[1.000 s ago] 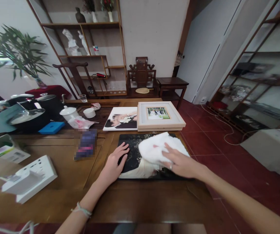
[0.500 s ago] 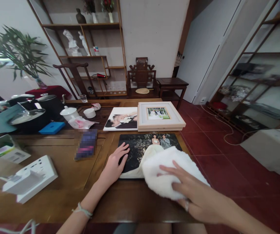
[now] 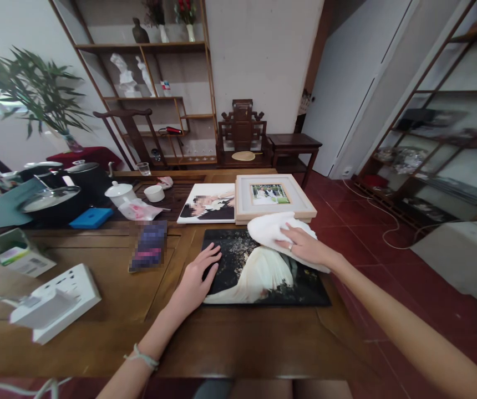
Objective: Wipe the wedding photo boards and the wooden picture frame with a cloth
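The dark photo panel (image 3: 263, 277) is showing a smooth face, while the cloth (image 3: 262, 228) over its far right part is looking fluffy and matt. Beneath the panel, the wooden table (image 3: 238, 343) is shining; behind the panel, the frame (image 3: 242, 213) is showing smooth pale wood.

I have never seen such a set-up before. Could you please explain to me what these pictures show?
There is no machine here, only a person's two bare hands. One head-worn camera takes all the pictures, looking forward and down. On the brown wooden table lies a dark rectangular photo panel; the left hand rests on its left edge. The right hand is on a fluffy white cloth that covers the panel's far right part; I cannot tell whether the cloth is gripped or only pressed. Beyond the panel lie a pale wooden picture frame and a white-edged photo print, side by side.
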Demonstrator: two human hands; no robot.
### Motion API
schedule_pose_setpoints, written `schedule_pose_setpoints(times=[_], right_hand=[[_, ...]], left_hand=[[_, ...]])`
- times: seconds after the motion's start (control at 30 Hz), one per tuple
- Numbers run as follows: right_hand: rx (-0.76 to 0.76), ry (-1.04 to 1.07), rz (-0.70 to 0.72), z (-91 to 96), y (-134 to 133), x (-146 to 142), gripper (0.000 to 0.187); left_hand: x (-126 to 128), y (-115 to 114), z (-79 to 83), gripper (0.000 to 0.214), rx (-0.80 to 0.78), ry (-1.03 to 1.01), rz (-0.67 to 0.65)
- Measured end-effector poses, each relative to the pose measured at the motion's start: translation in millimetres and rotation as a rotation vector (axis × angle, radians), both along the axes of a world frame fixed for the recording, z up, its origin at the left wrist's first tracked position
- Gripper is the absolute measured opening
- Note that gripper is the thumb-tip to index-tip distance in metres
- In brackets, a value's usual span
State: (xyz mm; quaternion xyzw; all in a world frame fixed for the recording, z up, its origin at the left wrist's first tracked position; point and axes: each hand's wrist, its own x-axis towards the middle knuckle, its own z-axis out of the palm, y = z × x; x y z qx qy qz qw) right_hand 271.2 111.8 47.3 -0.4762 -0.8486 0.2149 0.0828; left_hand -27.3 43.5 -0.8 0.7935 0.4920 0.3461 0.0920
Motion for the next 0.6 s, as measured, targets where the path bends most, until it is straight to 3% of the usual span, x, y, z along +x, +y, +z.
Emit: schedule_pose_setpoints(times=[0.1, 0.2, 0.3, 0.4, 0.5, 0.6], right_hand=[[0.058, 0.016, 0.037, -2.9, -11.7, -3.0, 0.036], [0.121, 0.052, 0.177, 0.5, -51.8, -5.1, 0.022], [0.046, 0.054, 0.296, 10.5, -98.1, -5.6, 0.015], [-0.049, 0.041, 0.403, 20.8, -125.6, -5.8, 0.018], [-0.055, 0.057, 0.431, 22.9, -121.5, -4.2, 0.021], [-0.032, 0.077, 0.319, 15.4, -92.7, 0.7, 0.024]], left_hand=[[0.5, 0.7, -0.1, 0.027, -0.006, -0.004, 0.013], [0.5, 1.2, -0.7, 0.027, -0.01, -0.006, 0.019], [-0.1, 1.2, -1.5, 0.027, -0.008, 0.0, 0.017], [-0.6, 1.3, -1.9, 0.027, -0.006, 0.007, 0.008], [-0.8, 1.6, -1.5, 0.028, -0.008, 0.008, 0.001], [-0.7, 1.3, 0.1, 0.028, -0.022, 0.011, 0.002]])
